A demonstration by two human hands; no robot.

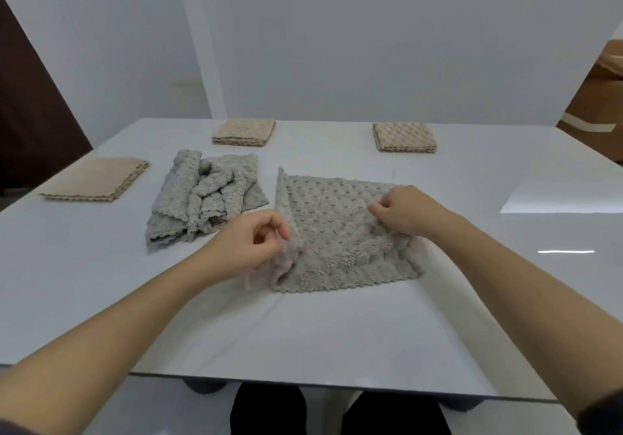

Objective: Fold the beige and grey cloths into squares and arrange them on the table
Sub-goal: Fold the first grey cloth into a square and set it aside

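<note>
Tabletop glossy white, wall pale, perhaps boxes

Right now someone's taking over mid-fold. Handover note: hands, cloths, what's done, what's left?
Left hand: fingers pinch the raised left edge of the grey cloth.
Right hand: fingers pinch the same cloth near its right side.
Cloth lies mid-table, not yet square; crumpled grey pile just left of it.
Done: three beige squares folded, at left, far middle and far right.
Left: finish this cloth, fold the pile, arrange.
</note>
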